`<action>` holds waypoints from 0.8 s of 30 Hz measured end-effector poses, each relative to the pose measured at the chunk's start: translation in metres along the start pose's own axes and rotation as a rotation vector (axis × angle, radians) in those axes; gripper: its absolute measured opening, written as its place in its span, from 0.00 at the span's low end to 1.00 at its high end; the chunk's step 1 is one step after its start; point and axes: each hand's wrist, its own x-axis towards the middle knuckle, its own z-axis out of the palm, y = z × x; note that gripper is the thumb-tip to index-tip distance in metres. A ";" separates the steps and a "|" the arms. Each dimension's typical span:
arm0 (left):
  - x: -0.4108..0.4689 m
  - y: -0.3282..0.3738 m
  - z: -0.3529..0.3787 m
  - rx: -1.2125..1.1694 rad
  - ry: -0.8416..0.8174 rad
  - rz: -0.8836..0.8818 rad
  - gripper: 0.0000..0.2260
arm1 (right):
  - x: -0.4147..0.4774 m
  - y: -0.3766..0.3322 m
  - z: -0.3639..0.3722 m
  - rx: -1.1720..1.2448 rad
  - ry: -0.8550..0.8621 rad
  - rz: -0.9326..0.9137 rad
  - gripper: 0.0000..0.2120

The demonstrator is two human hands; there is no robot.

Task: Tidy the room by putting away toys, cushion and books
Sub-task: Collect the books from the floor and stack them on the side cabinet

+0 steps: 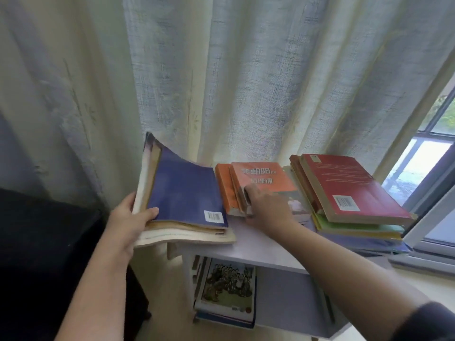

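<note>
**Desk:** What fills your view?

**Me:** Mostly the pale curtain (221, 82), hanging across the whole far side. There is a window (423, 156) at the far right. Below them I see the lilac worktop (266, 244).

**Desk:** And the books?

**Me:** The biggest is the red-topped stack (354, 190), lying flat on the worktop's right end. Next comes the blue bundle (184, 190), several books together at the worktop's left edge. Its far end is tilted up against the curtain. Between those two lie the orange books (261, 178), flat and just beside the bundle. A picture book (229, 286) lies on the shelf under the worktop.

**Desk:** Where are your grips?

**Me:** My left grip (128, 217) holds the blue bundle at its near left corner, with the thumb on the blue cover and the fingers beneath. My right grip (268, 207) sits on the near end of the orange books, with its fingers curled over their left edge. That part is blurred, so I cannot tell how firmly it holds.
</note>
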 end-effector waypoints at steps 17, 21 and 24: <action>-0.037 0.023 0.078 -0.169 -0.166 0.138 0.12 | -0.012 0.035 -0.050 1.381 -0.193 0.518 0.22; -0.037 0.016 0.105 -0.183 -0.200 0.115 0.10 | -0.022 0.060 -0.049 1.320 -0.079 0.577 0.14; -0.034 0.012 0.121 -0.179 -0.213 0.090 0.07 | -0.028 0.068 -0.049 1.131 -0.037 0.550 0.13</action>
